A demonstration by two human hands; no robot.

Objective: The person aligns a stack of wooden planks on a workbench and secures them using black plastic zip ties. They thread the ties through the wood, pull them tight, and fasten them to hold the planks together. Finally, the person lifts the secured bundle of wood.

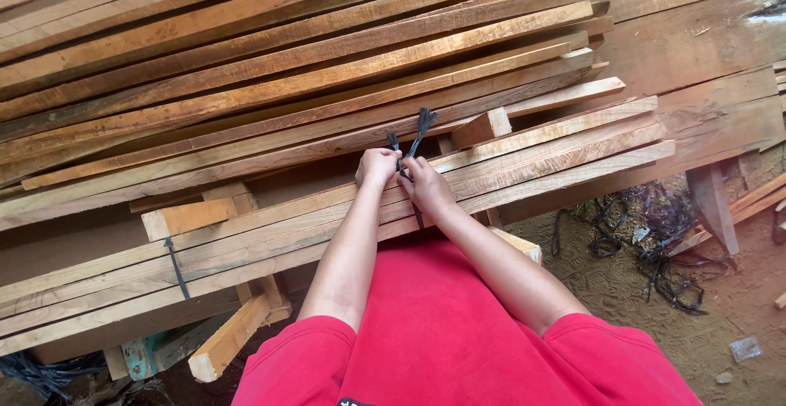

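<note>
Both hands meet at frame centre: left hand (377, 166) and right hand (425, 187) are each closed around the ends of a black strap (420, 128) that wraps a bundle of planks (524, 160), loose tails poking upward. A second black strap (175, 267) already binds the bundle at lower left (spacer block (481, 127) sits just above the hands). Risk, as I judge it: the strap could slip through the fingers or loosen, letting planks shift; rough edges could splinter skin.
</note>
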